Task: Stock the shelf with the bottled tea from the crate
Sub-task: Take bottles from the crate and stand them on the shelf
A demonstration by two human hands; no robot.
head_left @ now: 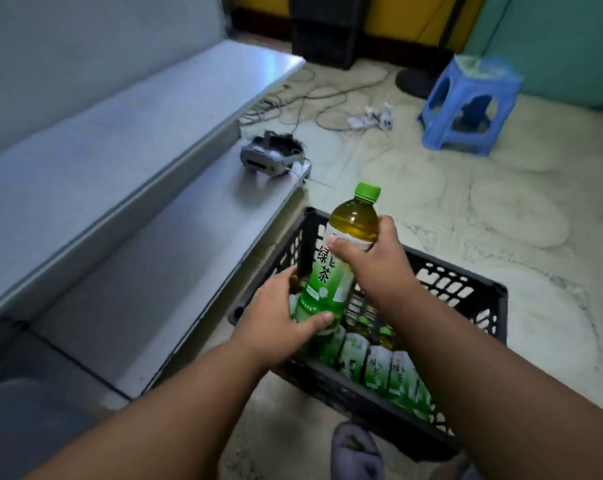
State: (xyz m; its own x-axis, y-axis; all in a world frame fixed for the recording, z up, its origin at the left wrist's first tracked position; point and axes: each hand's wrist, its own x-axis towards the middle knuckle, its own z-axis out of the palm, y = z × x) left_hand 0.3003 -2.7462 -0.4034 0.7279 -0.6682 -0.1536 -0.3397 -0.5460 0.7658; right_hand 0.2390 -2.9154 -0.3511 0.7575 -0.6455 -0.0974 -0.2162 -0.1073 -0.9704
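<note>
A green-capped bottle of tea [341,258] with a green and white label is held above the black plastic crate [466,292] on the floor. My right hand [372,258] grips its upper part just below the shoulder. My left hand [279,323] curls round its bottom end. Several more tea bottles [379,368] lie in the crate under the hands. The grey metal shelf [161,244] runs along the left, with a lower tier beside the crate and a higher tier [102,140] behind it.
A grey headset [272,157] sits at the far end of the lower tier. Cables and a power strip [369,117] sprawl on the floor beyond. A blue plastic stool [473,102] stands at the back right. My slippered foot [355,452] is near the crate's front.
</note>
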